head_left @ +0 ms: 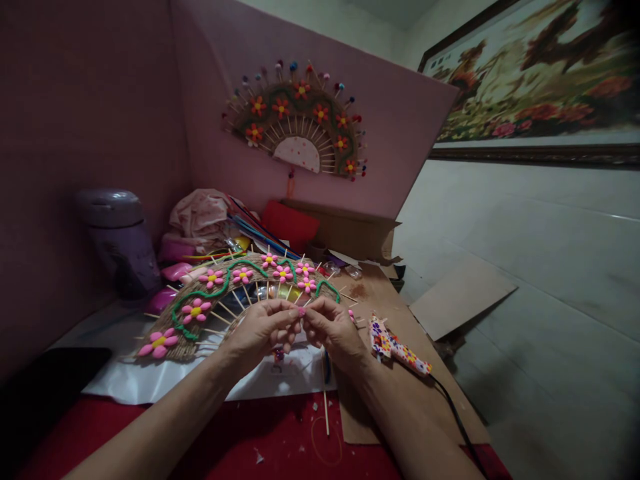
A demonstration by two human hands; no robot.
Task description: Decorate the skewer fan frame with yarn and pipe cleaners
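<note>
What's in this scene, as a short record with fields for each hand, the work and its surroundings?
Left hand: pinching a small pinkish piece
Right hand: pinching the same piece
Work: twine-covered fan with pink flowers and green strand, beyond the hands
Right side: flower-patterned glue gun on cardboard
Left side: purple container
Behind: second fan with orange flowers, on pink panel

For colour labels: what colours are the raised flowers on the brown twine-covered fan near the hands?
The flowers are pink, yellow-centred; head view shows best.
</note>
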